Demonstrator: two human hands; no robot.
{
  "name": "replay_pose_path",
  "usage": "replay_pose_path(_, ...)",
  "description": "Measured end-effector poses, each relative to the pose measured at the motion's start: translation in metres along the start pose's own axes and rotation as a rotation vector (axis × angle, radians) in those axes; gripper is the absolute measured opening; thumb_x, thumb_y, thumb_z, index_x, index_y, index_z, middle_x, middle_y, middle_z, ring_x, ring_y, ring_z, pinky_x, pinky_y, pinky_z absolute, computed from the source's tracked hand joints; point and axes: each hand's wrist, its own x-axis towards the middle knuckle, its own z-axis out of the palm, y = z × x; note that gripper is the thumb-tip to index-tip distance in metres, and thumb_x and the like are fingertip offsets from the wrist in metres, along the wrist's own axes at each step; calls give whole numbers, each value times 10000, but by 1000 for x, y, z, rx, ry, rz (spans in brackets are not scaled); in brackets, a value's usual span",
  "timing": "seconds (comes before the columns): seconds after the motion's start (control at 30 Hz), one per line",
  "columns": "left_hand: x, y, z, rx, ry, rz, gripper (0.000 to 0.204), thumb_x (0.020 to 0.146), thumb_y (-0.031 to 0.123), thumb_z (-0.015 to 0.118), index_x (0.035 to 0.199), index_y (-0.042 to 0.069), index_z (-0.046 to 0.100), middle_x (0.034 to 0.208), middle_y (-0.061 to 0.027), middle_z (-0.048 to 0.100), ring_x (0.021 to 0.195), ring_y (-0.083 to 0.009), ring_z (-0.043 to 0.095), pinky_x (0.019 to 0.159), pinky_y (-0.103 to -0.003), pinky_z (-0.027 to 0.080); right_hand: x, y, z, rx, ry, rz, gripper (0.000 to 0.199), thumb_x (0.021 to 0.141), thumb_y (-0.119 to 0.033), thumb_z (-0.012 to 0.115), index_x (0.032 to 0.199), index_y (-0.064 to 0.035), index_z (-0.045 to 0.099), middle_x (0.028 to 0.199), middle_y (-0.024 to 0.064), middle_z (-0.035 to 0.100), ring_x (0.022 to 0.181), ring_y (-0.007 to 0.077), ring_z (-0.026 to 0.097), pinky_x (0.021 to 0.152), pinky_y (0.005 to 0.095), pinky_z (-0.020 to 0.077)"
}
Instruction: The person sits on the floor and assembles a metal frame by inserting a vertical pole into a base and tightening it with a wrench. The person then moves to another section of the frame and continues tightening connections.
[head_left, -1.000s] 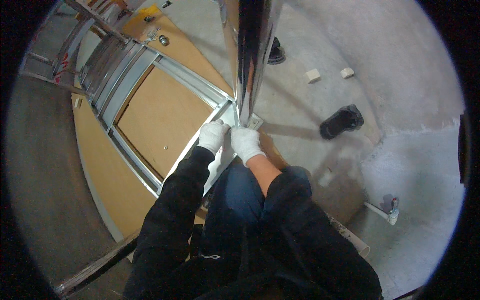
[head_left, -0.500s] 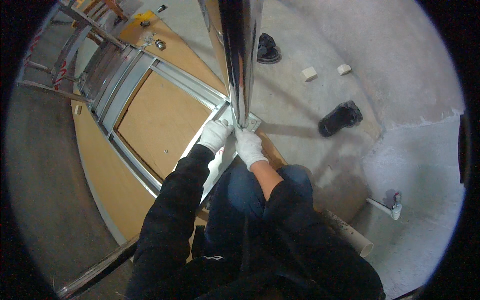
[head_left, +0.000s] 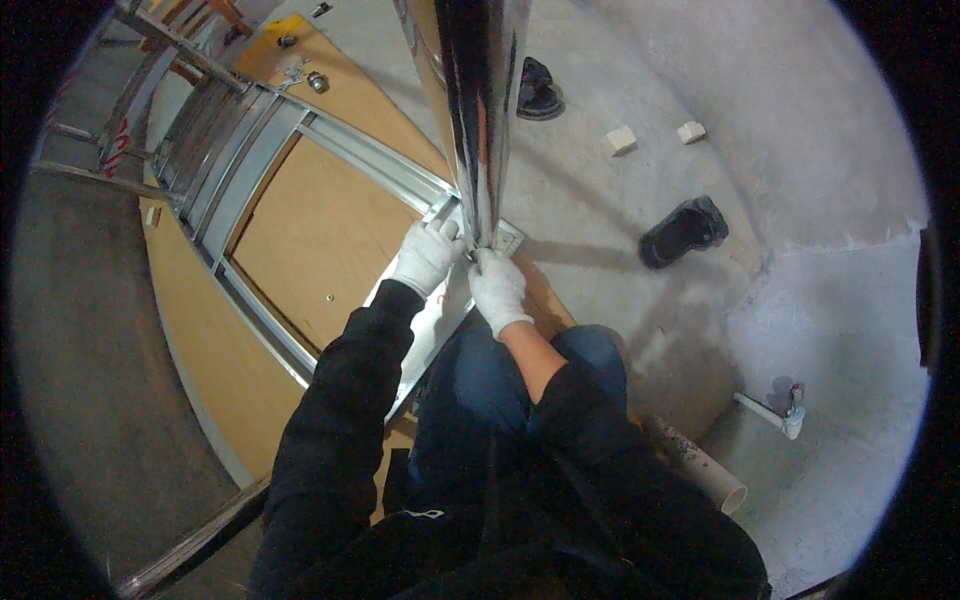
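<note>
Stud: where it meets the floor track, the shiny, folded sheet-metal stud (head_left: pixel 475 110) stands upright, rising out of the top of the view.
Left hand (head_left: pixel 427 256): white knit glove, fingers closed on the stud's foot from the left.
Right hand (head_left: pixel 497 289): same glove, clamped on the foot from the near side.
Frame: grey steel channels (head_left: pixel 262 150) lie flat on smooth tan plywood (head_left: pixel 315 245), left.
Floor: rough concrete (head_left: pixel 800 150); black shoe (head_left: pixel 683 231) right; white plastic pipe (head_left: pixel 700 470) near right.
</note>
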Motion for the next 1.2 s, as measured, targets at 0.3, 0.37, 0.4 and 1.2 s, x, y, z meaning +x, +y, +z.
replay_pose_path(0.3,-44,67,-14,-782,-314,-846,316,750,355,649,871,68,701,827,-175,655,822,-323,637,747,-398,491,-1,46,-1,738,-163,287,281,802,-225,631,871,47,636,769,157,673,708,267,648,681,375,485)
replay_pose_path(0.37,-40,77,-12,-865,-339,-916,330,747,352,654,876,52,696,814,-184,662,813,-328,642,748,-396,494,-6,29,-14,771,-295,339,301,788,-230,667,908,46,654,807,137,685,717,204,642,674,326,488)
replay_pose_path(0.4,-40,82,-11,-895,-326,-934,326,748,342,658,876,43,692,820,-186,663,816,-330,643,750,-396,493,-6,33,-6,759,-274,272,283,797,-204,660,942,40,651,825,116,680,725,184,630,671,308,482)
replay_pose_path(1.2,-34,85,10,-1213,11,-1197,280,849,160,625,1071,-11,623,962,-125,680,870,-191,650,802,-294,496,-1,29,-18,28,-215,-15,259,834,-293,597,961,-73,644,976,158,643,937,350,589,798,453,453)
